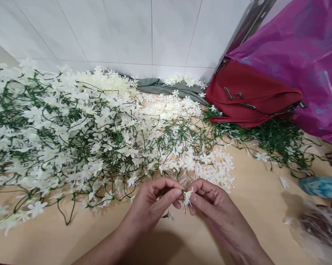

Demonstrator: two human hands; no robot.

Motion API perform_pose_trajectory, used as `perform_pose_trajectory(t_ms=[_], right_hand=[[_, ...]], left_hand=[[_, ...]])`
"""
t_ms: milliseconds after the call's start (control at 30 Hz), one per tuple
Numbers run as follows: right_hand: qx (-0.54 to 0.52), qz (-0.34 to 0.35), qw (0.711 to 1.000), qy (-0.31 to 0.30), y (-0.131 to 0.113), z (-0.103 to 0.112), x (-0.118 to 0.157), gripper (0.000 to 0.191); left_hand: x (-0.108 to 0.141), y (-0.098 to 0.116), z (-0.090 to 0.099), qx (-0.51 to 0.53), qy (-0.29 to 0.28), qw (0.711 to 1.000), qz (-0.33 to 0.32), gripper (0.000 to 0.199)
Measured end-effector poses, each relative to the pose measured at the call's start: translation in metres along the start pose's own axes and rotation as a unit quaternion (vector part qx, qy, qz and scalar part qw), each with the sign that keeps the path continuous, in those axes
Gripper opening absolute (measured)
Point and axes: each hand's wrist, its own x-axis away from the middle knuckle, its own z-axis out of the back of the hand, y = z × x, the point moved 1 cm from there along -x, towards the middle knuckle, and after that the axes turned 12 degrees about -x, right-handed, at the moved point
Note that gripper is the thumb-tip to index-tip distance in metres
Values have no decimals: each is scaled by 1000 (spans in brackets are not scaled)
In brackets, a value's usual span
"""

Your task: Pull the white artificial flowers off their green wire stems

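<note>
White is seen on the flowers (95, 147), green on the stems (276, 138), red on the handbag (251, 92); the purple plastic bag (298, 55) is patterned in blue.

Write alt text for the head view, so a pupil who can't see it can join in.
A person's left hand and right hand hold a small white flower between their fingers above a tan surface. Across the left and middle lies a heap of white flowers tangled with green stems; at upper right, a red bag sits beside purple plastic.
</note>
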Motion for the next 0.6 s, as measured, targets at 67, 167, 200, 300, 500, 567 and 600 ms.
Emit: perform_pose_trajectory(t_ms=[67, 167, 200, 300, 500, 567, 600], right_hand=[[-3, -1, 1000, 1, 0, 0, 1, 35], [1, 1, 1000, 4, 2, 0, 5, 36], [5, 2, 1000, 6, 4, -1, 6, 36], [28, 11, 999, 12, 7, -1, 9, 35], [129, 61, 989, 33, 12, -6, 19, 32], [133, 61, 989, 24, 17, -8, 20, 31], [127, 58, 990, 18, 20, -10, 20, 30]], left_hand=[[2, 0, 0, 1, 7, 1000, 5, 24], [4, 0, 1, -4, -9, 1000, -1, 24], [5, -1, 1, -8, -15, 1000, -4, 24], [7, -2, 2, -44, -22, 999, -18, 25], [11, -8, 5, -123, -35, 990, -58, 25], [13, -15, 5, -108, -41, 992, -52, 26], [15, -20, 5, -97, -41, 993, -48, 26]])
